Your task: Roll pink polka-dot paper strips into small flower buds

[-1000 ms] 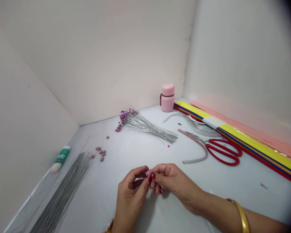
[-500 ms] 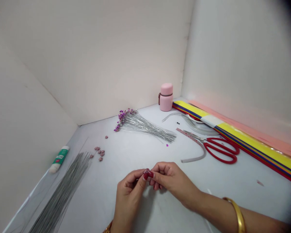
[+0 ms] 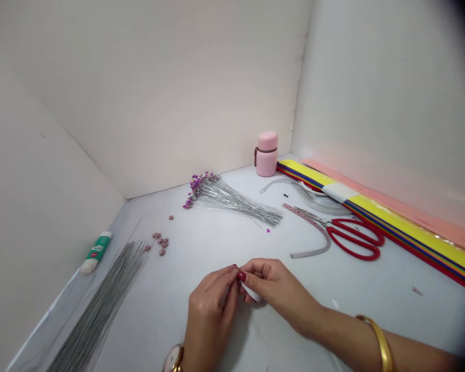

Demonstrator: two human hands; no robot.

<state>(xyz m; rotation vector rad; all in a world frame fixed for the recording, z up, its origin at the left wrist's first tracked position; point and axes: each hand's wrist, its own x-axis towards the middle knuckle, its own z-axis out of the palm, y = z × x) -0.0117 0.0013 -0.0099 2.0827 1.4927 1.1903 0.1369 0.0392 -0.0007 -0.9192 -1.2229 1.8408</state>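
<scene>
My left hand (image 3: 211,305) and my right hand (image 3: 273,284) meet at the fingertips above the white work surface (image 3: 186,274). Between them they pinch a small white paper piece (image 3: 251,292), mostly hidden by my fingers. A wristwatch (image 3: 173,359) sits on my left wrist, and a gold bangle (image 3: 375,343) circles my right forearm. The nearest loose items are small pink paper flowers (image 3: 160,244), up and to the left of my hands.
Behind my hands lies a bunch of silver wires with purple beaded tips (image 3: 232,201). Red-handled scissors (image 3: 352,237) rest on a grey strip (image 3: 313,232) by stacked coloured paper strips (image 3: 411,227). A pink jar (image 3: 266,154), glue stick (image 3: 96,252) and grey wires (image 3: 101,305) stand nearby. White walls enclose the back and sides.
The pink-tipped bit at my fingertips is no longer visible, and white paper now shows under my right fingers. My hands remain together, and my left wrist has lifted, bringing the watch face into view.
</scene>
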